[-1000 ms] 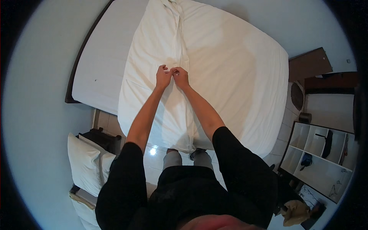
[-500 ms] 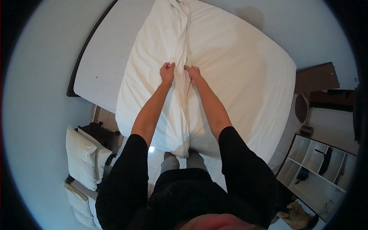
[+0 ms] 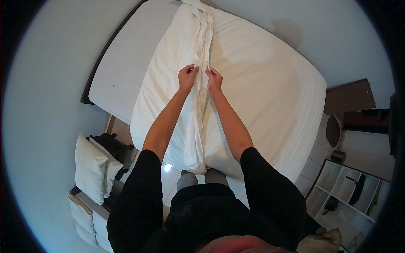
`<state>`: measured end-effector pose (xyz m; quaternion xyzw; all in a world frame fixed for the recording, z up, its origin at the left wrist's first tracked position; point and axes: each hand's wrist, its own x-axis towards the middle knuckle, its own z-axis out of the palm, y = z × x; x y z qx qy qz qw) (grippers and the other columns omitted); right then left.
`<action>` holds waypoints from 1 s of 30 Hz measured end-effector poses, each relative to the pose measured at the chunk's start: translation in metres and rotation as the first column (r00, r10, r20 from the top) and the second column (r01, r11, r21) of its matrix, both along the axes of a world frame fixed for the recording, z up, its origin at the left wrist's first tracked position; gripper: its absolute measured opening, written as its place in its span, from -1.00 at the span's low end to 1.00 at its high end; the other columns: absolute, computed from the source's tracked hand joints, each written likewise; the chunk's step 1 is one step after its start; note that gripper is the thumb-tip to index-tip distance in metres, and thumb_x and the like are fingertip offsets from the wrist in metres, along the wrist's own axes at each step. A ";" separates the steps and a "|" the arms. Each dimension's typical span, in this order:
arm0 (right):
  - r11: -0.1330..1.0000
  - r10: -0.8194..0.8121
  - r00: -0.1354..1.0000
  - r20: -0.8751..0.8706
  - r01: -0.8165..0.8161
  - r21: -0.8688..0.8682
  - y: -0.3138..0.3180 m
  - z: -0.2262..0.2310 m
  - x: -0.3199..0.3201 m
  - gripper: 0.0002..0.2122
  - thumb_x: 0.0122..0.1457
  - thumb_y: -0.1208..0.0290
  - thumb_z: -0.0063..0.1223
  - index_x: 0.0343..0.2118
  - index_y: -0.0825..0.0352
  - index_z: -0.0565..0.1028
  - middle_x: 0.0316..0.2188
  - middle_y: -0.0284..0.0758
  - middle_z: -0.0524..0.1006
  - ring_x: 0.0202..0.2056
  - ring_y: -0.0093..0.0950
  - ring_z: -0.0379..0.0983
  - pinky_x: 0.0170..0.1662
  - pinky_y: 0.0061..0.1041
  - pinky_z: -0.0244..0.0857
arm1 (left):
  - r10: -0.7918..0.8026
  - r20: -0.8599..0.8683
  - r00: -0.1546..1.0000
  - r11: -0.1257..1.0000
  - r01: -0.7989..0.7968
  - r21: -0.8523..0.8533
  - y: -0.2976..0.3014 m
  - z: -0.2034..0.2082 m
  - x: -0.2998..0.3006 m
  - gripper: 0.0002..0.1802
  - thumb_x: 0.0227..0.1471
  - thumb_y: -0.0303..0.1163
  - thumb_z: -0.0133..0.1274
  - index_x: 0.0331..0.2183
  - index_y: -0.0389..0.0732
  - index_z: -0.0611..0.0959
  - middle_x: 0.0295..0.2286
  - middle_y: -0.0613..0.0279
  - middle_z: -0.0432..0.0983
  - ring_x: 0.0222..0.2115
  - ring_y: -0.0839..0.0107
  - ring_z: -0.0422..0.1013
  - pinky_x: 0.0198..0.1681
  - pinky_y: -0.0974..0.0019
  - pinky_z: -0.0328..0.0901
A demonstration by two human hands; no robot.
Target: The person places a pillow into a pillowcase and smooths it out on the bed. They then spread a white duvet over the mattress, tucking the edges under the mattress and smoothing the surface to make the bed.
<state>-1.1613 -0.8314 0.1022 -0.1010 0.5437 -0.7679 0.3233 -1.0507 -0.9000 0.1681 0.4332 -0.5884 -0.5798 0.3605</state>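
"What is the room like?"

"Pale blue-grey walls curve around a bed. Cream bedding spreads over most of it, and a bare greyish mattress shows at the left. A white shelf unit stands at the lower right, pillows lean at the lower left, and a brown board sits beyond the bed's right side."

"And the part being handled?"

"A rumpled strip of the bedding, running from the far edge down to the near one, straight ahead of the person. Both hands are about midway along it."

"What has just changed?"

"A second ago the hands were together at one spot; now the left hand and the right hand stand slightly apart, one on each side. To my eye, that gives each side of the strip its own grip."

"How far open are the fingers?"

"Narrow on both. The left thumb and fingertips come together, seemingly pinching cloth at the strip's left side. The right ones look closed on its right side, where a thin fold rises. How firm either pinch is, I can't tell."
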 end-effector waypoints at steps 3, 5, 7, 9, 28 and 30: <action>1.000 0.023 0.996 -0.081 -0.023 0.004 -0.007 0.019 0.007 -0.72 0.20 0.45 0.31 -0.08 0.50 0.62 -0.48 -0.50 0.52 -0.44 -0.68 0.37 -0.32 -0.62 0.28 | 0.072 0.110 0.991 0.987 -0.055 -0.152 -0.008 -0.004 0.002 -0.65 0.10 -0.30 0.31 -0.13 -0.33 0.75 -0.37 0.16 0.70 -0.40 0.49 0.56 -0.30 0.39 0.42; 0.996 0.035 0.976 -0.216 -0.017 0.085 -0.002 0.026 0.009 -0.74 0.20 0.46 0.29 -0.09 0.48 0.63 -0.58 -0.56 0.43 -0.53 -0.71 0.28 -0.43 -0.59 0.20 | 0.081 0.137 0.987 0.976 -0.050 -0.213 -0.003 -0.001 0.002 -0.64 0.08 -0.30 0.31 -0.13 -0.34 0.75 -0.34 0.09 0.72 -0.36 0.43 0.60 -0.26 0.36 0.46; 0.991 0.047 0.928 -0.370 0.002 0.130 0.000 0.032 0.011 -0.74 0.20 0.46 0.30 -0.08 0.46 0.65 -0.62 -0.60 0.33 -0.56 -0.74 0.17 -0.48 -0.64 0.09 | 0.068 0.146 0.987 0.975 -0.034 -0.221 -0.001 0.005 -0.002 -0.63 0.07 -0.30 0.31 -0.13 -0.34 0.75 -0.30 0.01 0.72 -0.32 0.38 0.64 -0.21 0.34 0.48; 0.988 0.046 0.880 -0.472 0.031 0.154 0.001 0.036 0.013 -0.74 0.20 0.46 0.30 -0.08 0.43 0.66 -0.66 -0.60 0.28 -0.59 -0.74 0.12 -0.52 -0.64 0.05 | 0.052 0.194 0.980 0.977 -0.010 -0.215 0.002 0.011 -0.006 -0.63 0.08 -0.31 0.30 -0.12 -0.33 0.75 -0.30 0.00 0.72 -0.32 0.37 0.64 -0.20 0.33 0.49; 0.958 0.103 0.814 -0.572 0.073 0.278 0.006 0.070 0.026 -0.75 0.22 0.48 0.18 -0.06 0.37 0.67 -0.72 -0.40 0.36 -0.63 -0.69 0.20 -0.52 -0.53 0.19 | 0.193 0.061 0.979 0.934 -0.165 -0.316 0.017 0.003 -0.019 -0.80 0.10 -0.44 0.22 -0.22 -0.30 0.79 -0.37 -0.01 0.70 -0.41 0.34 0.62 -0.26 0.32 0.47; 0.956 0.062 0.828 -0.557 0.112 0.273 0.005 0.071 0.028 -0.75 0.22 0.48 0.18 -0.06 0.39 0.67 -0.72 -0.42 0.37 -0.63 -0.69 0.21 -0.52 -0.53 0.20 | 0.216 0.100 0.971 0.927 -0.171 -0.335 0.023 0.009 -0.020 -0.78 0.12 -0.41 0.23 -0.21 -0.30 0.79 -0.38 0.03 0.71 -0.41 0.40 0.61 -0.27 0.34 0.48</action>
